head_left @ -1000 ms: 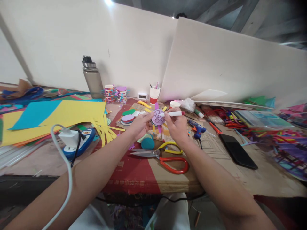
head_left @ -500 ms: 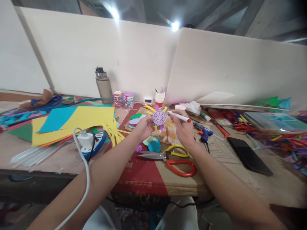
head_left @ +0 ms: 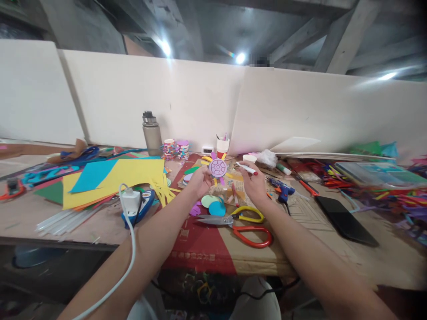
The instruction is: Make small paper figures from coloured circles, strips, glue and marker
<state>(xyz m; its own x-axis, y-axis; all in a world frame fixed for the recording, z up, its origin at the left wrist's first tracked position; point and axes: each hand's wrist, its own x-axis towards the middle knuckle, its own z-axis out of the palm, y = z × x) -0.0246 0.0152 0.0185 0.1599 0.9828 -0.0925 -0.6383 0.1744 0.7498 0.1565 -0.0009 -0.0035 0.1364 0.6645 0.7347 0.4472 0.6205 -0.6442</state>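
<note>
Cardboard (head_left: pixel 210 249): red and tan, flat on the counter (head_left: pixel 390 266), nearer than the left grip (head_left: pixel 202 182) and right grip (head_left: pixel 252 186); pale characters run along its red near edge, too blurred to read surely.
Scissors (head_left: pixel 230 220): lying nearer than both grips, blades pointing left, one handle loop yellow, the other red.
Phone (head_left: pixel 345 221): black, well to the right of the right grip.
Power strip (head_left: pixel 147 203): blue, left of the left grip, with a white plug (head_left: pixel 130 201) on it; its round sticker is too small to read.
Left grip's hold: fingers and thumb closed on the left edge of the purple disc (head_left: pixel 218 168).
Disc's place: raised above the counter between the grips, dark lines dividing its face like a turtle shell, coloured strips (head_left: pixel 213 155) jutting from its rim.
Right grip's hold: pinching a white marker (head_left: pixel 247 168), red at the end away from the disc, the other end aimed at the disc but apart from it; any lettering is illegible.
Glue gun (head_left: pixel 285 192): blue, just right of the right grip.
Cup (head_left: pixel 223 146): white and red, beyond the grips.
Digital clock (head_left: pixel 207 150): white, beyond the left grip, digits unreadable.
Bottle (head_left: pixel 152 138): grey, beyond and left of the left grip.
</note>
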